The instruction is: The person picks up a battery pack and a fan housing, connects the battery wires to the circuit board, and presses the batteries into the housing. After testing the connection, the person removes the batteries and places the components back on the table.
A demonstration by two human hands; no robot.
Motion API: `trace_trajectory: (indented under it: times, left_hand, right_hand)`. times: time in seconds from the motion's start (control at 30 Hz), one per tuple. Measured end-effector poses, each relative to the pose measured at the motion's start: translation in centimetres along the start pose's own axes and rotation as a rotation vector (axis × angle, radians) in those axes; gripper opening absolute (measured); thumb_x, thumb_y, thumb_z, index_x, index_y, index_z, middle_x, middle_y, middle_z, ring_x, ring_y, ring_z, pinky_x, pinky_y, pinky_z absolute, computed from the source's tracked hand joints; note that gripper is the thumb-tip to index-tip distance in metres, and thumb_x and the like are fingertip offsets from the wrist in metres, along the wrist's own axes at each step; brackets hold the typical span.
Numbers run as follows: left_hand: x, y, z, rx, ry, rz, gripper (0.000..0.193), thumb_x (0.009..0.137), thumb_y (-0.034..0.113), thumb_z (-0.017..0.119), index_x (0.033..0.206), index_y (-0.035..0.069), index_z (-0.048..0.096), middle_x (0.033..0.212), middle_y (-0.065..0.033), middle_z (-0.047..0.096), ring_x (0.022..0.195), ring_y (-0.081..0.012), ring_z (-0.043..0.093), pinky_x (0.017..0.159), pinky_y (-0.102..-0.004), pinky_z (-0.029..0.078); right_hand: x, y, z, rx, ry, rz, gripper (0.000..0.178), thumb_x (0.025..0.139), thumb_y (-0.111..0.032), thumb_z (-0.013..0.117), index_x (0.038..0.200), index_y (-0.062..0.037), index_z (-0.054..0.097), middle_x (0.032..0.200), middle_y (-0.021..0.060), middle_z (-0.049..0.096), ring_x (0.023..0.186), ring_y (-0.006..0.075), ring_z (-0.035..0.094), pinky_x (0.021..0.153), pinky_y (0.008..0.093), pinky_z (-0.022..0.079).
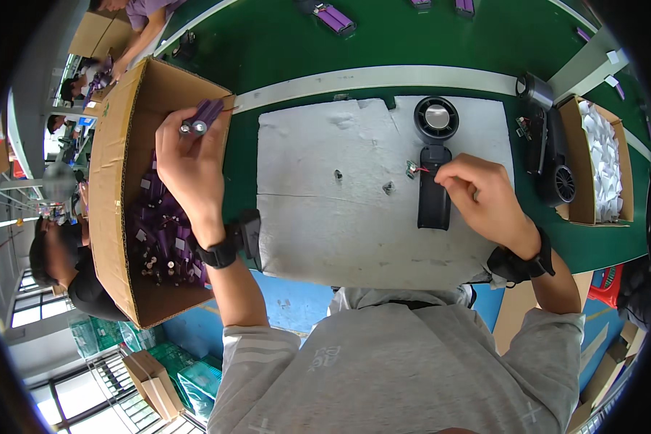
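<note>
Battery box (116, 217) left of pad (325, 210); fan (434, 166) on pad.

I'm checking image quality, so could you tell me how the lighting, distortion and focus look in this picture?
Head view: even lighting; strong fisheye bending, so the white strip curves and the corners go black; the left hand with purple batteries and right hand at the black fan are sharp; glare from windows lower left.

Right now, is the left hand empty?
No, the left hand holds a purple battery pack up over the open cardboard box that has more of them inside.
</note>
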State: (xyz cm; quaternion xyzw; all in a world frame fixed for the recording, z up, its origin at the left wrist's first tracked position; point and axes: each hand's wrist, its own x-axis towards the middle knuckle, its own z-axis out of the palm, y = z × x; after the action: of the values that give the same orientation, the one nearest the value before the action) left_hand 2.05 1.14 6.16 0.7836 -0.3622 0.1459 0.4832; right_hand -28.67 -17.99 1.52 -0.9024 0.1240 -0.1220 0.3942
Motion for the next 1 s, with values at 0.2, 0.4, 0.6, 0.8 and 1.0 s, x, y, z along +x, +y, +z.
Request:
trace_trajectory:
  times: [0.2, 0.4, 0.6, 0.8, 1.0]
  left_hand:
    - [-8.6, 11.7, 6.4, -0.579, -0.612, 0.290, 0.053, 0.070, -0.001, 0.080, 0.118, 0.002, 0.058, 0.128, -0.0166, 0.052, 0.106, -0.0261, 0.062, 0.080, -0.0308, 0.057]
    - [-8.0, 7.4, 11.2, -0.360, -0.914, 0.087, 0.030, 0.070, 0.000, 0.078, 0.097, 0.002, 0.064, 0.102, -0.0132, 0.062, 0.088, -0.0273, 0.064, 0.075, -0.0344, 0.053]
    - [-8.6, 5.4, 12.9, -0.600, -1.098, -0.053, 0.027, 0.070, 0.001, 0.079, 0.092, 0.006, 0.064, 0.082, -0.0082, 0.065, 0.077, -0.0254, 0.064, 0.068, -0.0328, 0.052]
    - [-8.8, 4.9, 13.0, -0.632, -1.041, 0.070, 0.028, 0.068, 0.000, 0.080, 0.091, 0.005, 0.064, 0.084, -0.0077, 0.065, 0.075, -0.0216, 0.064, 0.065, -0.0308, 0.052]
    - [-9.1, 4.3, 13.1, -0.671, -1.006, 0.022, 0.030, 0.067, -0.002, 0.081, 0.092, 0.006, 0.065, 0.086, -0.0058, 0.063, 0.073, -0.0166, 0.062, 0.063, -0.0264, 0.050]
  right_hand:
    - [0.6, -0.6, -0.4, 1.344, 0.223, 0.443, 0.019, 0.096, -0.017, 0.055, 0.109, -0.0032, 0.054, 0.091, 0.0058, 0.061, 0.060, 0.0137, 0.055, 0.057, 0.0269, 0.044]
    - [0.1, 3.7, -1.1, 0.738, 0.171, 0.457, 0.019, 0.091, -0.016, 0.065, 0.100, -0.0037, 0.054, 0.089, 0.0057, 0.061, 0.070, 0.0129, 0.057, 0.059, 0.0275, 0.045]
    - [1.2, 1.8, 2.1, 0.024, 0.296, -0.070, 0.023, 0.072, 0.002, 0.075, 0.085, -0.0034, 0.057, 0.080, 0.0075, 0.064, 0.070, 0.0192, 0.056, 0.060, 0.0302, 0.046]
    - [1.2, 1.6, 2.3, -0.104, 0.265, -0.115, 0.023, 0.067, 0.005, 0.075, 0.080, -0.0037, 0.058, 0.082, 0.0072, 0.067, 0.069, 0.0233, 0.056, 0.059, 0.0304, 0.046]
    - [1.2, 1.3, 2.5, -0.150, 0.202, -0.088, 0.025, 0.061, 0.003, 0.075, 0.080, -0.0058, 0.061, 0.083, 0.0051, 0.068, 0.069, 0.0227, 0.055, 0.059, 0.0300, 0.045]
